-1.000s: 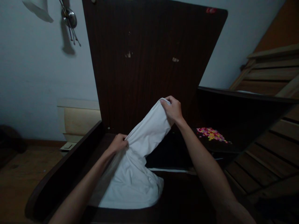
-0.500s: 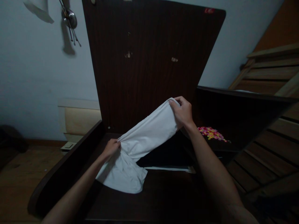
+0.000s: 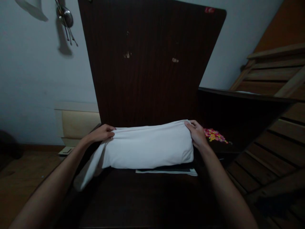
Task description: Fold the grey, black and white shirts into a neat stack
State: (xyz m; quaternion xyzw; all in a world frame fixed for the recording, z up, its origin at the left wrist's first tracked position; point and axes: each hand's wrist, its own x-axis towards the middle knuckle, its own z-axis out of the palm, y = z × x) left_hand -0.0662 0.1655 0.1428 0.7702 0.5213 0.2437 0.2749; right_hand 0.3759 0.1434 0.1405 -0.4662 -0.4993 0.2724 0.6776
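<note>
A white T-shirt (image 3: 152,148) is stretched sideways between my two hands, folded into a broad band. My left hand (image 3: 103,133) pinches its upper left edge, and a loose part drapes down to the left below that hand. The upper right corner is gripped by my right hand (image 3: 195,132), thumb in front. Beneath the band, a flat dark item with a pale edge (image 3: 166,172) lies on the dark wooden surface (image 3: 143,197); most of it is covered by the shirt.
A tall dark wooden panel (image 3: 147,63) rises behind the surface. On the right are a dark side panel (image 3: 238,117), a pink and yellow flower-like cluster (image 3: 215,136) and wooden slats (image 3: 274,140). A wall lamp (image 3: 65,17) hangs at the upper left.
My right hand has come down and my left hand has risen and moved left, so the slanted shirt is now nearly level. It covers more of the dark item.
</note>
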